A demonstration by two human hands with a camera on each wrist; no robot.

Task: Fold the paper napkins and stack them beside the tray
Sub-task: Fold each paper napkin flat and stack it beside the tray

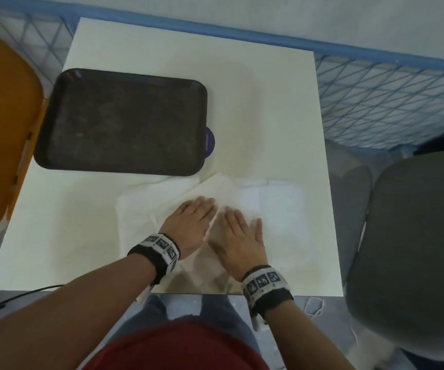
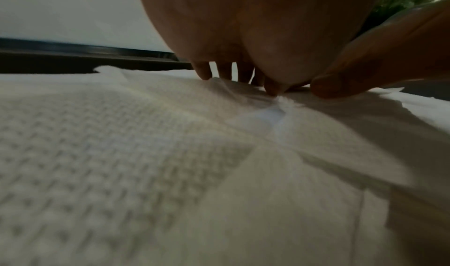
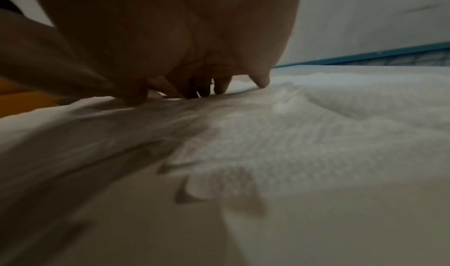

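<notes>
step: flatten/crease | left hand (image 1: 189,225) + right hand (image 1: 238,240) flat, fingers (image 2: 203,71) straight, holding nothing | napkins (image 1: 274,206) spread on tabletop (image 1: 263,108) just before tray (image 1: 119,121) | tip: press outward from centre, align edges before creasing

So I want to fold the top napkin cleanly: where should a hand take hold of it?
Probably by its far corner, which points toward the tray. Come from the far side and pinch it: that corner lies free, while both hands press flat on the near part.
</notes>
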